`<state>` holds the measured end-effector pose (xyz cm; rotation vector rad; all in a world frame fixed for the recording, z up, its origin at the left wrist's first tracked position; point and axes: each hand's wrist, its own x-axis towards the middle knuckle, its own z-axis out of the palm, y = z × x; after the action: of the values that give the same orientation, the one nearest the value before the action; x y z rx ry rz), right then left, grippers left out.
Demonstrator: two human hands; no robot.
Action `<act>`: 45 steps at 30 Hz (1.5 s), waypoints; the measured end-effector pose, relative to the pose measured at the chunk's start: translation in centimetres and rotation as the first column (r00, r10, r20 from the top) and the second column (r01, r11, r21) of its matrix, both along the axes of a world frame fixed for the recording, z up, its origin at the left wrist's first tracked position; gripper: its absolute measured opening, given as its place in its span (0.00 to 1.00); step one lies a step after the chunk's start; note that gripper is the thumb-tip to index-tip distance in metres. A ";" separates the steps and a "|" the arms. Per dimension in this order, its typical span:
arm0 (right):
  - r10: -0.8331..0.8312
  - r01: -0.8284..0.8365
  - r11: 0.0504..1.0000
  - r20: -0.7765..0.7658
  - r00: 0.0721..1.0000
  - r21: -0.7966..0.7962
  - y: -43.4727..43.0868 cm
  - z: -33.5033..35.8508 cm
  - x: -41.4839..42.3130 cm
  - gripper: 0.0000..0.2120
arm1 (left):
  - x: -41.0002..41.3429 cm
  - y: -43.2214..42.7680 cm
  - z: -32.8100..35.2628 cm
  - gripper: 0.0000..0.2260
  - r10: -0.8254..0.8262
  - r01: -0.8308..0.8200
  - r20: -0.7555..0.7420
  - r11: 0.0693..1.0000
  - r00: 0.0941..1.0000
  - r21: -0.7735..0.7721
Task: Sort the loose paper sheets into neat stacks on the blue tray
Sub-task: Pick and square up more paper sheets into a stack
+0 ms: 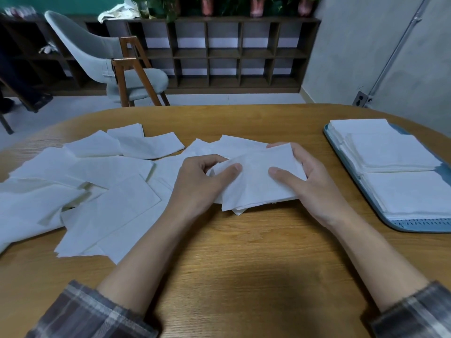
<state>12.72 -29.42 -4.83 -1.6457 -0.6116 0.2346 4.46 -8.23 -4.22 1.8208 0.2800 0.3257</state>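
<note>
Both my hands hold a small bundle of white paper sheets (256, 186) just above the wooden table's middle. My left hand (197, 181) grips its left edge, thumb on top and fingers curled under. My right hand (307, 176) grips the right edge, thumb on top, fingers wrapped round the far side. Several loose white sheets (97, 191) lie scattered over the table's left half. The blue tray (380, 213) sits at the right edge, carrying neat white stacks: a far stack (388, 152) and a near stack (415, 193).
The oval wooden table (244, 252) has bare wood in front of me. A grey chair with wooden legs (117, 67) stands beyond the far edge. A dark cubby shelf (219, 52) with potted plants lines the back wall. A grey wall stands at right.
</note>
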 end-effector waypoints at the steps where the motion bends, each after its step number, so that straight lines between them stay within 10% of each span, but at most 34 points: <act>1: -0.010 0.010 1.000 -0.002 1.000 0.003 0.0 0.1 0.0 0.12 | 0.0 0.0 0.0 0.07 -0.004 0.004 -0.014 1.000 1.000 0.005; 19: 0.021 -0.019 0.999 0.036 0.999 -0.043 0.0 -0.1 -0.1 0.20 | 0.1 -0.6 0.0 0.08 -0.056 0.046 -0.083 0.992 0.995 -0.119; 27: -0.102 0.113 0.992 0.151 0.983 -0.063 -0.5 0.2 0.5 0.35 | 0.6 0.0 -1.0 0.08 0.070 -0.069 -0.004 0.990 0.998 0.123; 37: -0.063 0.092 0.971 0.134 0.989 -0.221 -0.9 0.1 0.9 0.13 | 0.0 -0.3 0.1 0.09 0.080 -0.067 -0.040 0.962 0.996 0.266; 45: -0.120 0.136 0.959 0.079 0.990 -0.247 -0.7 0.1 0.8 0.13 | -0.6 0.1 0.5 0.13 -0.108 0.115 -0.043 0.973 0.993 0.201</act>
<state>13.51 -30.15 -4.76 -1.9376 -0.5366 0.1708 3.83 -8.13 -3.77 2.0362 0.1703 0.2535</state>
